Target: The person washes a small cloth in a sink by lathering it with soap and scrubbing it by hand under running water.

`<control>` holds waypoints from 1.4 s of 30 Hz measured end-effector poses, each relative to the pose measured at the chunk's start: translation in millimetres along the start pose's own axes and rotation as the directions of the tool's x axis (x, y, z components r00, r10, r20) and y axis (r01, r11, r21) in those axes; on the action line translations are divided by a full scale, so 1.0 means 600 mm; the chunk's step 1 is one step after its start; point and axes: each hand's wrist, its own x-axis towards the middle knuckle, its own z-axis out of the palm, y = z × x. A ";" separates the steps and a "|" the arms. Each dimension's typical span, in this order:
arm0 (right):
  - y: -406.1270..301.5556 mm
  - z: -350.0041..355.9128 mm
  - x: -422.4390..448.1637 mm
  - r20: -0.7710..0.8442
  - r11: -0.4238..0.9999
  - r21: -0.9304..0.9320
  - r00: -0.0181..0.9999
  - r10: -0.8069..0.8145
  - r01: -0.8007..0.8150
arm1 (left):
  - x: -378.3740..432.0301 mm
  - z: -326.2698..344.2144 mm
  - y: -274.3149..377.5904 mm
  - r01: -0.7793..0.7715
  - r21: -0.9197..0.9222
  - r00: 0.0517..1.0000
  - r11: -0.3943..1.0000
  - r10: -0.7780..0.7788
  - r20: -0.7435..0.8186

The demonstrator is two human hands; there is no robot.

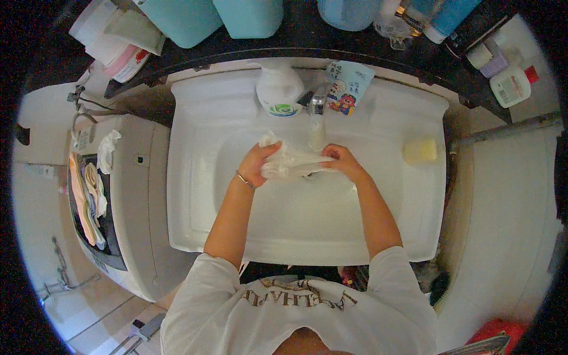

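Over the basin of a white ceramic sink [284, 222], a thin, wet-looking white cloth [288, 162] stretches between both hands. My left hand [257, 165] grips its bunched end, with some fabric sticking up past the thumb. My right hand [341, 160] pinches the drawn-out end between thumb and fingers. Just above the cloth, the chrome faucet [317, 106] points down toward the basin. A dark spot, perhaps the drain, shows partly beneath the cloth. Whether water is running is hard to tell.
Behind the basin stand a white detergent bottle [279, 86] and a light-blue pouch [348, 88]. A yellow soap bar [420, 151] rests on the right ledge. Folded cloths [88, 199] lie on the washing machine [137, 199] at left. Teal containers [250, 17] line the dark shelf [297, 49].
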 end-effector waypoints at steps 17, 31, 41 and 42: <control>-0.021 -0.001 -0.001 -0.436 0.919 -0.390 0.890 -0.129 -0.058 | 0.037 -0.037 -0.023 0.150 0.614 0.888 0.775 0.168 -0.429; -0.037 0.121 0.042 -0.637 0.958 -0.208 0.771 0.023 -0.200 | 0.104 0.040 -0.169 -0.111 0.023 0.992 0.994 0.109 0.057; -0.153 0.152 0.021 -0.557 0.948 0.276 0.778 0.291 -0.157 | 0.097 0.036 -0.134 0.030 0.378 0.936 0.925 0.107 -0.336; -0.138 0.184 0.020 -0.576 0.988 -0.139 0.807 -0.130 0.060 | 0.130 -0.036 -0.137 -0.105 0.433 0.983 0.895 0.160 -0.091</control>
